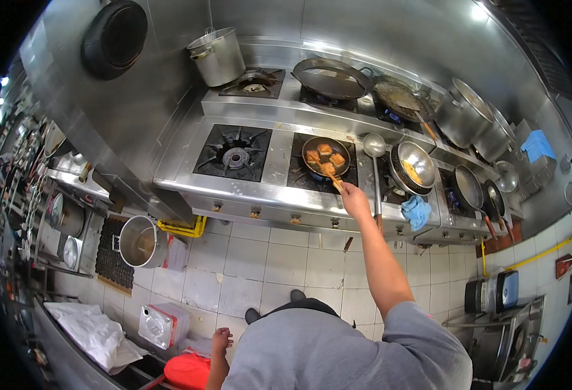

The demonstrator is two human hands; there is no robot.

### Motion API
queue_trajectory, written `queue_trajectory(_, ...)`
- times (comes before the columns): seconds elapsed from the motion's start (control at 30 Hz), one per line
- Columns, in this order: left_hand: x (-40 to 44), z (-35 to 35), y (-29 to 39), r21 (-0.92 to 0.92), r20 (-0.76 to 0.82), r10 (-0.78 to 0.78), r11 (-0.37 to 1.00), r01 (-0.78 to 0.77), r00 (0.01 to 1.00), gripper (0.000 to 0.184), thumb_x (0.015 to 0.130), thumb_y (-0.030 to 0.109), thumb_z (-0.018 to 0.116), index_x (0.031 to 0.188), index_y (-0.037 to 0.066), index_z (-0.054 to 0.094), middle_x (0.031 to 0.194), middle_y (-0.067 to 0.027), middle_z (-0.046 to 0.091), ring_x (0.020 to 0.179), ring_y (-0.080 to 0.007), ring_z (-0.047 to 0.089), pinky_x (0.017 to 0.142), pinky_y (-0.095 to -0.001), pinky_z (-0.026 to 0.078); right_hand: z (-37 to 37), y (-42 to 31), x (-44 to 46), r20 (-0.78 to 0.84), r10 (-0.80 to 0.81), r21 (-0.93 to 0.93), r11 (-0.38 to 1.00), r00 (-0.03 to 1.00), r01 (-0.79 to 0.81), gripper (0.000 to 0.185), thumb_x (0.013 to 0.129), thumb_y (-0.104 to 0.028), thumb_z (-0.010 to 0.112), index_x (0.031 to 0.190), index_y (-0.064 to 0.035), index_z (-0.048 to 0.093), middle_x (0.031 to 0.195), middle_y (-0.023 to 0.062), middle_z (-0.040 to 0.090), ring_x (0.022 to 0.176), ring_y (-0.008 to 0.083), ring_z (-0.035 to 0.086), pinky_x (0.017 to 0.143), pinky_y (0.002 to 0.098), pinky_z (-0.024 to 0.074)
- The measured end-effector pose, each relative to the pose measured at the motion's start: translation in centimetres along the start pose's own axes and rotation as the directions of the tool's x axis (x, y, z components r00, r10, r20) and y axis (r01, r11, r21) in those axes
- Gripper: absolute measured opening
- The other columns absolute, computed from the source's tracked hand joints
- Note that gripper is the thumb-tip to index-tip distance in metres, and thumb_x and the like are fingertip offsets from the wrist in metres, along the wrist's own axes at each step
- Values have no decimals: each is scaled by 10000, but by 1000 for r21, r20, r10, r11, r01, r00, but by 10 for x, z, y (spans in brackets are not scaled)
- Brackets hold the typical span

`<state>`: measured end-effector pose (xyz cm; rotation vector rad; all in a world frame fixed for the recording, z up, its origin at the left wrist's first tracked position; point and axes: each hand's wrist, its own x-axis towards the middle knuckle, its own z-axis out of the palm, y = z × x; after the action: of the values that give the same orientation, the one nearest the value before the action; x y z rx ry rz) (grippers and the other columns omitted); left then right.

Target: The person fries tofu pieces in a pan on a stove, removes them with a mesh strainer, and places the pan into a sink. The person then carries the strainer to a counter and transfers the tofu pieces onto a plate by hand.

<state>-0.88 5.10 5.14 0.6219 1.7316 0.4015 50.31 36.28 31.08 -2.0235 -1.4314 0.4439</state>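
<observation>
My right hand (354, 200) is closed around the handle of a wooden spatula (335, 181) that reaches over the near rim of a small frying pan (308, 144). Several browned square pieces (325, 149) lie in the pan, which sits on a front burner with a blue flame showing at its edge. The pan's own handle cannot be made out. Low at my left side hangs my left hand (222, 339), fingers loosely curled and apart, with nothing visible in it. Right of the pan, a long-handled ladle (375, 145) rests on the stove.
A wok with a metal strainer (415, 166) and a blue cloth (416, 212) are further right. Behind stand a large wok (330, 77), another pan (396, 96) and stockpots (462, 114). At the left are a bare burner (236, 156) and a floor pot (139, 242).
</observation>
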Motion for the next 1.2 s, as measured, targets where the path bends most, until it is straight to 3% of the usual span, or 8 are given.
queue_trajectory(0.53,-21,3,17,86,-21,-12,996,14,1000,247,852,167,506,1066,43,513,775,-87,601,501,-159,553,390,-262,421,-6,19,-6,-9,3,22,1000,1000,-3,296,833,-153,506,1087,-27,591,1007,214,606,946,337,584,809,353,451)
queue_trajectory(0.63,-14,4,16,60,-13,-10,998,11,1000,245,851,167,503,1063,45,510,773,-85,600,502,-155,553,389,-261,420,2,32,-11,-80,-107,78,991,991,113,310,847,-175,511,1104,-16,578,927,185,635,845,281,612,752,334,463)
queue_trajectory(0.77,-12,7,19,44,-8,3,999,-2,1000,244,852,166,497,1064,46,512,777,-82,600,500,-151,551,391,-258,420,28,49,-35,-149,-52,301,949,987,96,325,892,-264,501,1087,-14,572,655,26,522,584,105,471,548,272,430)
queue_trajectory(0.83,-12,9,21,57,-4,6,998,-6,1000,243,853,168,497,1062,45,514,778,-78,599,499,-150,549,392,-258,421,38,45,-57,94,185,531,822,978,-206,289,906,-307,482,994,-53,588,599,-18,442,513,76,416,452,247,377)
queue_trajectory(0.97,-14,10,28,105,17,-4,994,2,1000,248,852,171,499,1067,48,518,784,-79,599,503,-152,551,394,-258,422,76,40,-112,234,78,593,778,969,-206,217,914,-315,468,925,-105,521,632,-35,420,494,65,384,418,226,341)
queue_trajectory(1.1,0,8,14,54,19,-9,999,8,1000,258,849,182,505,1072,52,521,795,-80,600,525,-153,555,412,-256,428,116,41,-174,607,-122,350,928,785,-127,184,905,-275,475,897,-91,487,677,-1,460,592,97,455,508,281,414)
queue_trajectory(1.17,10,6,8,-27,9,-12,1000,12,1000,260,847,183,508,1072,54,521,798,-80,599,535,-153,556,420,-255,430,148,61,-197,587,-288,287,948,757,138,222,896,-284,480,967,-75,504,751,68,545,700,172,537,629,324,451)
queue_trajectory(1.2,11,4,8,-63,19,-33,997,34,999,260,844,181,513,1071,54,520,793,-78,596,537,-151,553,425,-255,431,161,70,-207,596,-303,298,944,744,145,222,896,-284,480,967,-75,504,751,68,545,700,172,537,629,324,451)
